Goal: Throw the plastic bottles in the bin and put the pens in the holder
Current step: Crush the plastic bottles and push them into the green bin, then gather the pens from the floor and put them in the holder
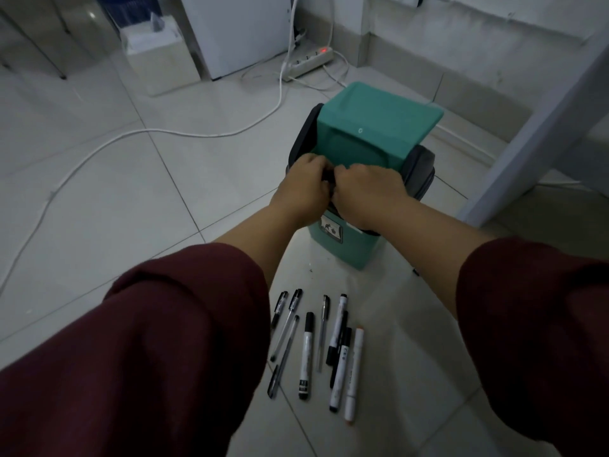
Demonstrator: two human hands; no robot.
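Note:
A teal bin [346, 250] with a dark grey rim [423, 168] stands on the tiled floor, its teal swing lid [379, 120] tipped open. My left hand [306, 189] and my right hand [365, 192] meet at the front of the rim, both with fingers curled on its dark edge, a small dark part showing between them. Several pens and markers [308, 352] lie in a row on the floor between my forearms, nearer to me than the bin. No plastic bottle and no pen holder is in view.
A white cable [164, 130] snakes across the floor on the left to a power strip [309, 62] with a red light. Behind stand a white cabinet [237, 31] and a pale box [161, 61]. A white slanted post [540, 136] rises at the right.

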